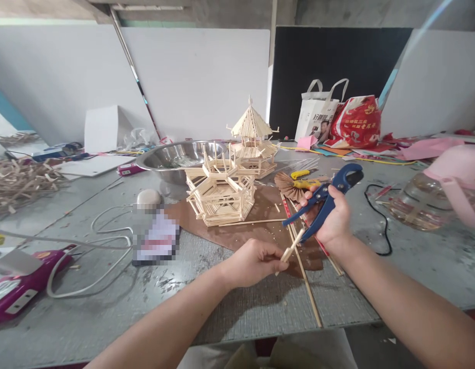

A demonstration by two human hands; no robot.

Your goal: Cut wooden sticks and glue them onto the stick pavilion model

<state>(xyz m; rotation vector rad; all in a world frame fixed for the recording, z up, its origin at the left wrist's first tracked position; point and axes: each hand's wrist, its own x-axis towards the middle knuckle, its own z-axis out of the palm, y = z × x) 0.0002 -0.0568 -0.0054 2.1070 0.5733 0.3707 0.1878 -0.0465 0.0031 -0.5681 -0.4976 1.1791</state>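
My left hand (256, 262) pinches short wooden sticks (295, 245) between thumb and fingers, tilted up to the right. My right hand (335, 218) is closed round a blue pipe cutter (324, 202), its head pointing up and right and its handle ends near the sticks' upper tips. Behind my left hand stands an open hexagonal frame (222, 197) built of wooden sticks. A pagoda-shaped stick model (250, 125) with a pointed roof rises behind it. Loose long sticks (309, 289) lie beneath my hands on a brown sheet (253, 238).
A metal basin (164, 159) sits behind the frame. A purple power strip (30, 287) with white cables lies at left, near a pile of sticks (24, 184). At right are a pink-lidded jug (422, 200) and a black cord (386, 230). Bags (355, 123) stand at the back.
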